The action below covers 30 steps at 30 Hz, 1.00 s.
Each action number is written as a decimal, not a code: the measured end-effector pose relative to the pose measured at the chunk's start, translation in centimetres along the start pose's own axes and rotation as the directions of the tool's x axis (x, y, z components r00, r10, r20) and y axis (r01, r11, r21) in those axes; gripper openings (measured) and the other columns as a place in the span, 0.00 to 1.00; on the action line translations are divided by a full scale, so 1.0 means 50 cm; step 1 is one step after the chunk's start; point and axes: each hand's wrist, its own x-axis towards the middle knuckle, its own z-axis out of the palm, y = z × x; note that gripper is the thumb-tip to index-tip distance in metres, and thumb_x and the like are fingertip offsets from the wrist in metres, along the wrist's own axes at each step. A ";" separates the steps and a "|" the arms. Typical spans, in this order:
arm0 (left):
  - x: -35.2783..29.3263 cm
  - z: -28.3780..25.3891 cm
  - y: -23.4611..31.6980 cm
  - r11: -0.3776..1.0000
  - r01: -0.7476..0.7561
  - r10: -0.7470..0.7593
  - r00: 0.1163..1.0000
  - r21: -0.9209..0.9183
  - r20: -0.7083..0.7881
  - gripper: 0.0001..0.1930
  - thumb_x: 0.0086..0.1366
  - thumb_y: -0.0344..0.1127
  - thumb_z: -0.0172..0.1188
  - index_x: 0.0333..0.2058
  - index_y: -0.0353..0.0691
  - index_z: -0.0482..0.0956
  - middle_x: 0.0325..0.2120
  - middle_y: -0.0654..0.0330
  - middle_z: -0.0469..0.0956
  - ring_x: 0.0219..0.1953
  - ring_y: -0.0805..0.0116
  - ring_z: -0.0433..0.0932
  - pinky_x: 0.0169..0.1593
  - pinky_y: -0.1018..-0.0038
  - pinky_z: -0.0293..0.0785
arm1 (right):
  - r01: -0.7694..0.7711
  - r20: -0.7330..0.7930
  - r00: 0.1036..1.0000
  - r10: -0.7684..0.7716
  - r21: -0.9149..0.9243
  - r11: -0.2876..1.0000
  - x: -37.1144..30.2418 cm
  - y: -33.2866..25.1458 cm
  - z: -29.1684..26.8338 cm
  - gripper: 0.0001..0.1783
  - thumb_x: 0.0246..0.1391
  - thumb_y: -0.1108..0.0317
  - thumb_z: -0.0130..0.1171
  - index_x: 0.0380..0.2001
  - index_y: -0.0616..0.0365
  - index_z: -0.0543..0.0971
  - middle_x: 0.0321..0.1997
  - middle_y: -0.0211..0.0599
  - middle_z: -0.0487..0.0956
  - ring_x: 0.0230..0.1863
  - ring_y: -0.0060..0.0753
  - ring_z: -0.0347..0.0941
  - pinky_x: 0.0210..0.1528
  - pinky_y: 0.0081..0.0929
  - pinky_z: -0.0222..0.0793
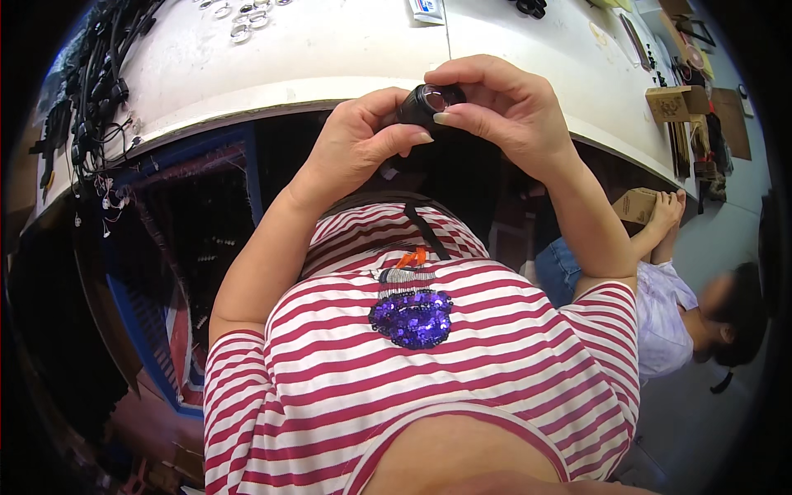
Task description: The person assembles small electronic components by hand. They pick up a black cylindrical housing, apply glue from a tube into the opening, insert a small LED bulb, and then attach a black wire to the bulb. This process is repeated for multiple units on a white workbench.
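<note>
In front of my chest, at the bench's near edge, both hands hold a short black cylinder [422,104] with a round glass lens in its right end; it looks like a flashlight head. My left hand [360,132] is closed around its left end, thumb stretched along the underside. The fingers and thumb of my right hand [516,111] pinch the rim at the lens end. The lens face is tilted up and to the right. My fingers hide much of the cylinder's body.
A white workbench [330,62] spans the top, with several clear lens rings [241,33] and a white-and-blue tube [426,10] on it. Black cords [99,91] drape over its left end. A blue frame [144,330] stands below left. At right, a person [664,318] holds a cardboard box [635,205].
</note>
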 end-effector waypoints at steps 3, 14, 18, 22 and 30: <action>0.007 0.004 0.011 0.998 -0.017 0.016 1.000 -0.059 -0.018 0.10 0.56 0.32 0.59 0.37 0.37 0.75 0.23 0.68 0.72 0.24 0.82 0.68 0.30 0.86 0.66 | 0.002 -0.041 0.999 0.007 0.207 0.978 0.009 0.014 0.002 0.16 0.47 0.78 0.59 0.42 0.65 0.74 0.37 0.31 0.76 0.37 0.18 0.72 0.38 0.13 0.70; 0.007 -0.017 0.012 0.997 0.042 -0.046 0.997 -0.059 -0.069 0.12 0.56 0.28 0.59 0.40 0.33 0.74 0.24 0.68 0.72 0.25 0.82 0.65 0.32 0.85 0.65 | 0.049 -0.041 0.982 -0.185 -0.890 0.454 0.042 0.085 -0.105 0.23 0.39 0.63 0.65 0.43 0.51 0.76 0.38 0.32 0.77 0.36 0.33 0.69 0.33 0.26 0.67; 0.005 -0.013 0.011 0.999 0.045 -0.046 0.997 -0.023 -0.061 0.12 0.56 0.28 0.59 0.40 0.33 0.74 0.24 0.68 0.72 0.25 0.82 0.66 0.31 0.85 0.65 | 0.034 -0.085 0.980 -0.178 -0.815 0.579 0.050 0.089 -0.098 0.26 0.39 0.62 0.66 0.45 0.52 0.75 0.41 0.33 0.76 0.37 0.32 0.68 0.35 0.24 0.67; 0.010 -0.020 0.001 0.999 0.030 -0.029 0.999 0.015 -0.040 0.12 0.56 0.29 0.59 0.39 0.34 0.74 0.25 0.67 0.73 0.26 0.81 0.66 0.31 0.85 0.66 | -0.097 -0.143 0.990 -0.005 -0.693 0.714 0.039 0.094 -0.106 0.22 0.39 0.66 0.66 0.42 0.54 0.77 0.40 0.32 0.76 0.36 0.27 0.68 0.36 0.23 0.66; 0.017 -0.003 -0.008 0.998 0.049 -0.048 0.998 0.039 -0.028 0.11 0.55 0.32 0.60 0.38 0.37 0.76 0.24 0.67 0.73 0.26 0.80 0.68 0.31 0.84 0.66 | 0.285 0.087 0.958 -0.275 -0.441 0.851 0.028 -0.002 -0.041 0.20 0.37 0.72 0.66 0.39 0.58 0.78 0.38 0.33 0.76 0.34 0.23 0.69 0.36 0.19 0.66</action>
